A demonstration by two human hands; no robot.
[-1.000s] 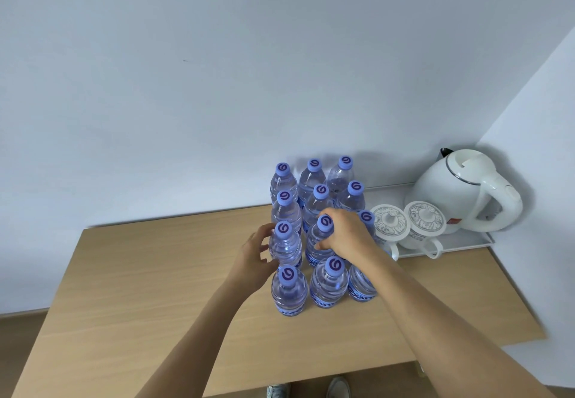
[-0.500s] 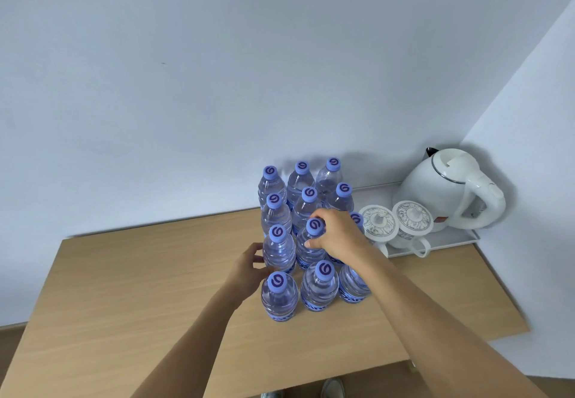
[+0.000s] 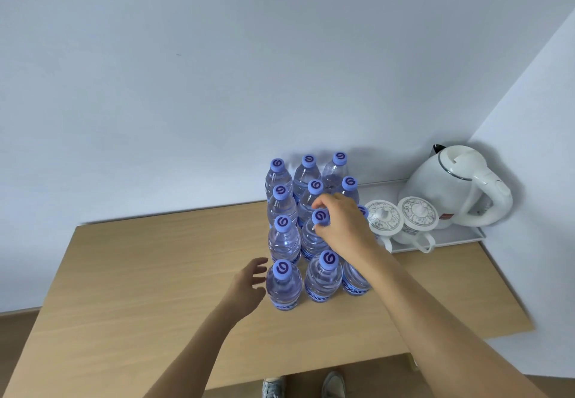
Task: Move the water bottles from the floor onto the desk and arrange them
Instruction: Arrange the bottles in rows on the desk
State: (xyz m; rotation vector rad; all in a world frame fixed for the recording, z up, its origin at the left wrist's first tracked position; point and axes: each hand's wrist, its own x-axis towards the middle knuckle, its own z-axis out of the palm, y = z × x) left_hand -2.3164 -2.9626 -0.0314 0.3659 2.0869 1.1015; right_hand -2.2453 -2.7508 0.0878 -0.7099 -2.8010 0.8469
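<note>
A: Where are the water bottles at this moment?

B: They stand upright on the wooden worktop, in a tight block of rows against the wall. All have blue caps. I see no bottle on the floor; only the tips of two shoes show below the worktop edge.

A: And what do the hands do?

B: The right hand reaches over the block, and its fingers curl round the cap of the middle bottle in the third row from the wall. It pinches this cap from above. The left hand is just beside the front left bottle, with fingers spread and relaxed. It holds nothing, and I cannot tell whether the fingertips touch the bottle.

A: So which step is in hand?

B: I judge it is the arranging step, almost at the end. The carrying seems finished, and the person only corrects the position of single bottles in the grid.

A: What does the next move call for?

B: A small, gentle shift of the pinched bottle, so that it lines up with its neighbours. The bottles stand very close, so a strong push can tip the next ones. The left hand can steady the front row meanwhile. To the right, two lidded white cups and a white electric kettle stand on a tray, and the right column of bottles is near this tray, so there is little room on that side.
</note>
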